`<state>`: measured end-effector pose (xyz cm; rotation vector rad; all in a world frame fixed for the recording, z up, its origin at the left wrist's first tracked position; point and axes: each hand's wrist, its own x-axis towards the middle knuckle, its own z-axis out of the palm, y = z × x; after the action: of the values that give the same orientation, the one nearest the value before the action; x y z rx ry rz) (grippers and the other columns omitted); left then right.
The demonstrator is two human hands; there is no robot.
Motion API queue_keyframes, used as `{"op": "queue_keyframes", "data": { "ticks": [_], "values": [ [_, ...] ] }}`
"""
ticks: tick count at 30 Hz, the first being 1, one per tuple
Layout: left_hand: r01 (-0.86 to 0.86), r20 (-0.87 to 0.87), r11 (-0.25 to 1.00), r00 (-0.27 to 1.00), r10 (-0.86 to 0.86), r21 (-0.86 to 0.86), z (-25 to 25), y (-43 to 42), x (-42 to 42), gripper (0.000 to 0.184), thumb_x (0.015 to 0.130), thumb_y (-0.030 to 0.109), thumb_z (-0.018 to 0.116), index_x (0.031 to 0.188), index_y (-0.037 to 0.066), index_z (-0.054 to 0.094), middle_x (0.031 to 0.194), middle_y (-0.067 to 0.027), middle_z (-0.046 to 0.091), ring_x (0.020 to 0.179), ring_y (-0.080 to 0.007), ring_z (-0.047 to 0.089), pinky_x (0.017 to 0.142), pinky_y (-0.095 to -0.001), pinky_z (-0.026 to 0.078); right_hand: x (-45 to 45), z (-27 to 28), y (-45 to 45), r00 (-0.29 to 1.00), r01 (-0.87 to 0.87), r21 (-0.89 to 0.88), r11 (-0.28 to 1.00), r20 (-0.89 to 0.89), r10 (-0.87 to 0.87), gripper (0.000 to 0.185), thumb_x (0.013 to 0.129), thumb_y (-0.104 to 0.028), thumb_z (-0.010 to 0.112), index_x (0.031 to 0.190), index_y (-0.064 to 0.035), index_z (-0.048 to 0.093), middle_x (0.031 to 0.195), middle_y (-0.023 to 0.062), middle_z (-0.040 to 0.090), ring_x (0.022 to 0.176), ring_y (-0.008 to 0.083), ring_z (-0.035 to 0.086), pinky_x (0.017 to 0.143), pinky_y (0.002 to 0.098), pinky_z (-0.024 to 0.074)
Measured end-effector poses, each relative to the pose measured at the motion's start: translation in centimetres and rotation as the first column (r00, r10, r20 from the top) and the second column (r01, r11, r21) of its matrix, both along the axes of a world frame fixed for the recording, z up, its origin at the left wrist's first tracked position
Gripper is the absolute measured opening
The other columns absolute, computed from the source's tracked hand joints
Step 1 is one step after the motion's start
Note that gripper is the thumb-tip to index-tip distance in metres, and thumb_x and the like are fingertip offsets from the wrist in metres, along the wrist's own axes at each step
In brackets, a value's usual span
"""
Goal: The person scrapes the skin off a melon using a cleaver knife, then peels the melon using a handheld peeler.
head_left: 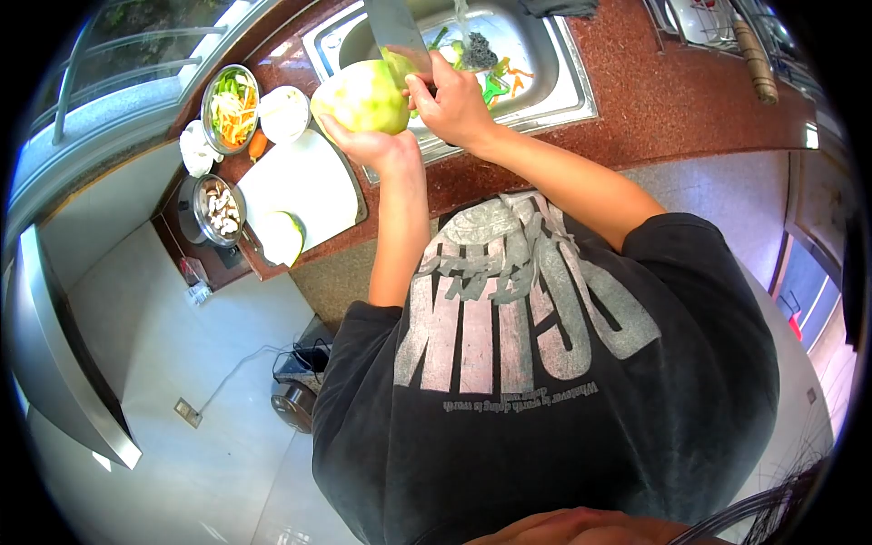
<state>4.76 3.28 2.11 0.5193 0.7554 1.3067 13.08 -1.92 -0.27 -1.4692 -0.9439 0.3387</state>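
A large pale green melon-like gourd (363, 98), its surface patchy as if partly peeled, rests in my left hand (377, 150). That palm cups it from below, and most of the fingers are hidden beneath it. My right hand (451, 103) is closed around the handle of a broad-bladed kitchen knife (397, 29). The handle itself is covered by my fingers. Against the gourd's right side, by the lower blade, is a yellow-green strip of peel (400, 65). Both hands are over the near left edge of the sink (554, 95).
Water (460, 13) runs into the sink, where a dark scrubber (479, 52), a green peeler (495, 88) and scraps lie. Left are a white cutting board (313, 195) with a cut gourd piece (282, 238), a bowl of shredded vegetables (233, 109), a carrot (258, 145) and a mushroom bowl (221, 209).
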Motion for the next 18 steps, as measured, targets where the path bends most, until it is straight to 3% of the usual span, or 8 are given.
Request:
{"op": "queue_keyframes", "data": {
  "ticks": [2,5,7,9,13,15,16,18],
  "values": [
    [-0.003,-0.012,1.0,1.0,0.003,-0.01,0.0,0.0,0.0,0.058,0.099,0.049,0.03,0.133,0.006,0.049,0.131,-0.0117,0.056,0.12,-0.0302,0.056,0.101,-0.0449,0.047,-0.1,0.0,-0.1,1.0,0.007,-0.004,1.0,-0.001,-0.007,0.02,0.087,-0.013,0.061,0.095,0.003,0.052,0.068,0.0205,0.065,0.063,0.0395,0.066,0.055,0.0449,0.0523],
    [0.009,0.029,1.0,1.0,-0.01,0.009,-0.9,0.6,-0.2,0.059,0.1,0.053,0.029,0.136,0.008,0.043,0.133,-0.0126,0.054,0.117,-0.0318,0.058,0.094,-0.0457,0.051,-0.1,-0.1,-0.1,0.999,0.016,0.01,1.0,0.027,-0.017,0.02,0.087,-0.014,0.061,0.095,0.0029,0.052,0.067,0.0202,0.065,0.062,0.0395,0.065,0.054,0.0453,0.0517],
    [-0.004,0.017,1.0,1.0,0.004,-0.01,-0.6,0.4,0.0,0.057,0.099,0.049,0.03,0.13,0.006,0.051,0.129,-0.0117,0.058,0.12,-0.0304,0.057,0.101,-0.0453,0.047,-0.2,-0.1,-0.2,0.998,0.018,0.026,1.0,0.054,-0.02,0.021,0.087,-0.014,0.061,0.094,0.0029,0.052,0.066,0.0199,0.064,0.061,0.0394,0.065,0.053,0.0455,0.0513],
    [-0.012,0.023,0.999,1.0,0.013,-0.03,-0.6,0.4,0.1,0.057,0.099,0.048,0.03,0.13,0.006,0.051,0.128,-0.0117,0.058,0.118,-0.0303,0.058,0.1,-0.0453,0.048,-0.1,-0.1,-0.2,0.981,0.038,-0.016,0.999,0.192,-0.034,0.016,0.09,-0.008,0.06,0.099,0.0044,0.054,0.071,0.0142,0.069,0.061,0.0264,0.07,0.054,0.0344,0.0545],
    [0.006,0.031,0.999,0.999,-0.004,-0.049,-1.4,1.0,-0.1,0.058,0.099,0.05,0.027,0.128,0.006,0.052,0.124,-0.0113,0.06,0.114,-0.0295,0.06,0.097,-0.0449,0.049,0.0,-1.3,-0.2,0.894,0.034,0.058,0.998,0.445,-0.056,0.014,0.086,-0.005,0.06,0.097,0.0004,0.054,0.07,0.0112,0.066,0.06,0.027,0.067,0.052,0.0368,0.0529],
    [0.067,0.055,0.996,0.996,-0.064,-0.062,-2.0,1.3,-0.4,0.06,0.098,0.05,0.024,0.127,0.006,0.052,0.123,-0.0108,0.06,0.113,-0.0295,0.06,0.097,-0.0451,0.05,0.4,-1.8,0.0,0.752,-0.023,0.199,0.98,0.649,-0.114,0.015,0.082,-0.001,0.06,0.095,-0.0049,0.054,0.075,0.0083,0.064,0.061,0.0238,0.066,0.05,0.0371,0.0523],
    [0.123,0.076,0.989,0.99,-0.117,-0.077,-2.4,1.4,-0.6,0.061,0.098,0.051,0.021,0.127,0.007,0.053,0.123,-0.0104,0.06,0.112,-0.0294,0.06,0.096,-0.0452,0.05,0.9,-1.9,-0.1,0.751,-0.025,0.199,0.98,0.65,-0.114,0.015,0.082,-0.001,0.06,0.095,-0.0049,0.054,0.075,0.0083,0.064,0.061,0.0238,0.066,0.05,0.0371,0.0523],
    [0.049,0.01,0.993,0.999,-0.048,-0.108,-3.2,2.0,-0.9,0.064,0.098,0.052,0.017,0.131,0.009,0.051,0.128,-0.0118,0.057,0.118,-0.0321,0.056,0.099,-0.0496,0.048,2.2,-2.0,-0.4,0.679,0.094,0.076,0.993,0.724,-0.119,0.019,0.079,0.0,0.06,0.095,-0.0084,0.055,0.08,0.0067,0.064,0.065,0.0215,0.066,0.052,0.0355,0.0528]
  ]
}}
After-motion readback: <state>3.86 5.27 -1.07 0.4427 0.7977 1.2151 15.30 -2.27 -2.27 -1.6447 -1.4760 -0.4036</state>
